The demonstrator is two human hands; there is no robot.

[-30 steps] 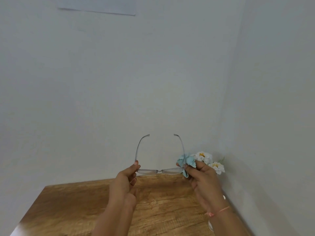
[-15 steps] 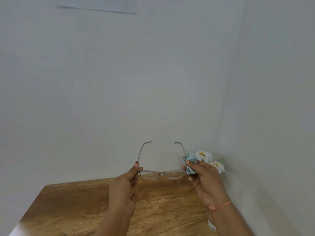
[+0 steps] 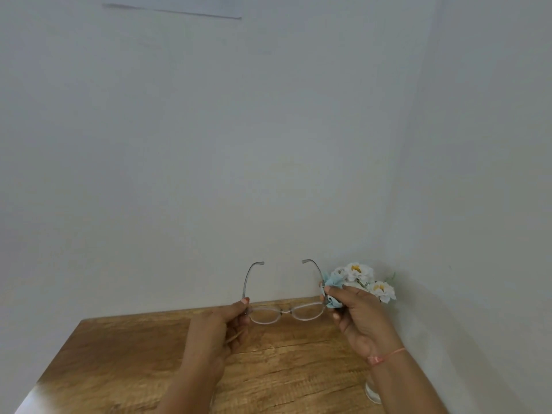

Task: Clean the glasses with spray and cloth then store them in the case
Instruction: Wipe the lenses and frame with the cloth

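1. Now, head view only: glasses (image 3: 286, 313) are held in the air over the far edge of the table (image 3: 119, 360), between both hands. The lenses face the person and both temples are unfolded, pointing away toward the wall.
2. Left hand (image 3: 215, 327): its fingers (image 3: 239, 307) are curled and pinch the frame's left corner at the hinge.
3. Right hand (image 3: 361, 318): it is closed on a bunched light-blue cloth (image 3: 333, 282), which it presses round the right hinge and the base of the right temple.
4. Key relation: the frame's long axis runs left to right, with one hand on each end. The cloth sits at the right end, so the right lens lies just left of the right hand and is the nearer one to wipe. The left hand looks to be only steadying.
5. Stage, my guess: the wiping is partly done and storing is not started. No spray or case is in view.
6. Other: white flowers (image 3: 358, 273) just behind the right hand, and a clear vase base (image 3: 372, 389) at the table's right edge.
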